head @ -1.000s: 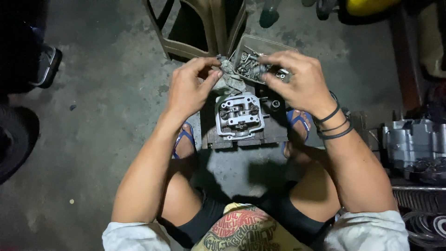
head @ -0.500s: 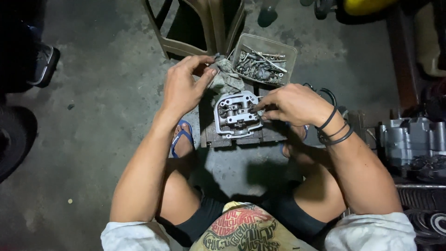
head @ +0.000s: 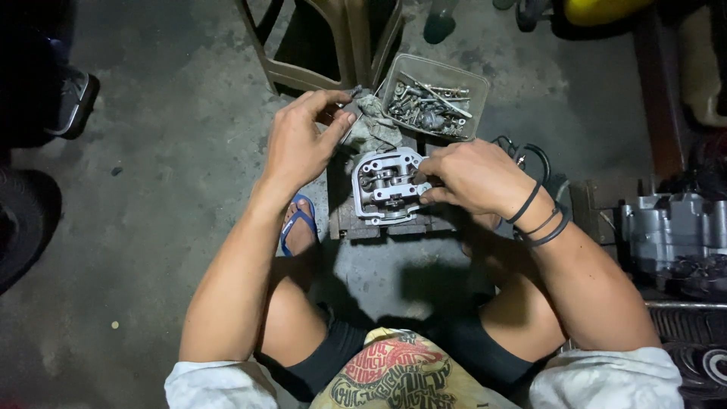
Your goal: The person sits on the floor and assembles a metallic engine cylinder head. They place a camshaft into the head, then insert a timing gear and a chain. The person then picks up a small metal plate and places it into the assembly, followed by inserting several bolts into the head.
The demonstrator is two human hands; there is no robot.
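Shifted down from the parts tray (head: 480, 83), right hand (head: 473, 178) pinches a small part at the cylinder head (head: 386, 185); left hand (head: 299, 144), apart, grips a greasy rag (head: 375, 125) — steady seating matters.

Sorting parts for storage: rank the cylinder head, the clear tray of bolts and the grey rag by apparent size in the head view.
1. clear tray of bolts
2. cylinder head, close to the tray, so this order is unsure
3. grey rag, partly hidden
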